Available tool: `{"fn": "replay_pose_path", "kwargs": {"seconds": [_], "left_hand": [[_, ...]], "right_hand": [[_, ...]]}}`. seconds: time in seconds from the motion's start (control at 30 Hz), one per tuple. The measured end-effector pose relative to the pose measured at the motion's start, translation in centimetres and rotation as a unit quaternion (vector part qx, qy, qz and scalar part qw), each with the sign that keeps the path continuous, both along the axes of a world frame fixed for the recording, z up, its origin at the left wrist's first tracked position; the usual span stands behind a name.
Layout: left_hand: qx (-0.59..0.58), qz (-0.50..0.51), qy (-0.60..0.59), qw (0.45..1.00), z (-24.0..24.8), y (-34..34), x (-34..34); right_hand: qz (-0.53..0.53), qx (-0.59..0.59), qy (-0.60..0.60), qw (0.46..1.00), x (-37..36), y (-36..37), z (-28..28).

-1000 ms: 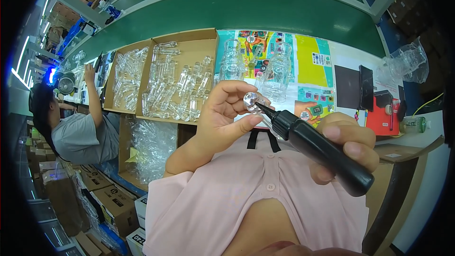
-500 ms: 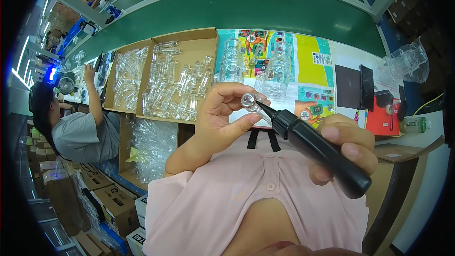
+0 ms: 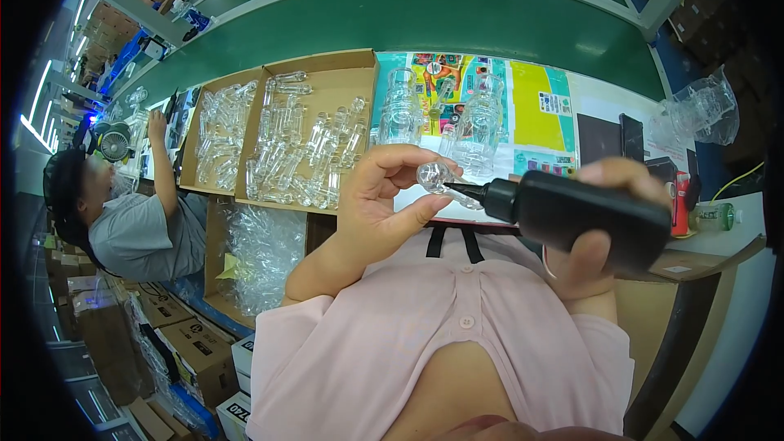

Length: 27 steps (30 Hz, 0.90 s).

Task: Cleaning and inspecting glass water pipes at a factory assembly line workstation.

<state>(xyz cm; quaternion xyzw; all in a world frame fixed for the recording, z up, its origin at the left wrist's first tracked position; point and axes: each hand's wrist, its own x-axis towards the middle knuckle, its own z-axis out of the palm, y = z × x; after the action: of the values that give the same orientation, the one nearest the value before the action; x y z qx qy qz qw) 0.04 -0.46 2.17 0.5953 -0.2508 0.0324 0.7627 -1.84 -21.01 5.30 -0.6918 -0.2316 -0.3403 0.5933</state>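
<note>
My left hand point(image 3: 390, 196) pinches a small clear glass piece point(image 3: 433, 177) with a rounded bulb end, held up in front of my chest. In my right hand point(image 3: 608, 229) is a black squeeze bottle point(image 3: 588, 216), lying almost level. The bottle's thin black nozzle points left, its tip at or very near the bulb; whether they touch I cannot tell. Beyond my hands, two larger clear glass vessels point(image 3: 480, 118) stand on the printed sheets point(image 3: 539, 102).
Left of my hands, a cardboard tray point(image 3: 339, 73) holds many clear glass tubes point(image 3: 286, 147). Below it sits a box of clear plastic bags point(image 3: 265, 253). A co-worker point(image 3: 147, 233) is at the far left. Toward the right lie a black phone-like slab point(image 3: 631, 143) and a green-tinted bottle point(image 3: 714, 216).
The black bottle has swung from a steep slant to nearly level, and my right hand has moved up and right. The glass piece has turned slightly in my left fingers.
</note>
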Motion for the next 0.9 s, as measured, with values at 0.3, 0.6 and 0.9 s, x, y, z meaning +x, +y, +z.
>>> {"fn": "replay_pose_path", "kwargs": {"seconds": [0.3,0.6,0.9], "left_hand": [[-0.029,-0.028,0.087,0.995,-1.2,-0.5,0.8],[-0.159,-0.103,0.255,0.948,-3.6,-0.2,2.6],[-0.218,-0.141,0.351,0.9,-5.0,-0.2,3.4]], "right_hand": [[0.075,0.543,0.091,0.832,7.2,-1.1,-0.7],[0.119,0.648,0.106,0.745,12.7,-13.2,-9.2],[-0.364,0.04,0.214,0.906,17.4,-17.7,-16.7]]}}
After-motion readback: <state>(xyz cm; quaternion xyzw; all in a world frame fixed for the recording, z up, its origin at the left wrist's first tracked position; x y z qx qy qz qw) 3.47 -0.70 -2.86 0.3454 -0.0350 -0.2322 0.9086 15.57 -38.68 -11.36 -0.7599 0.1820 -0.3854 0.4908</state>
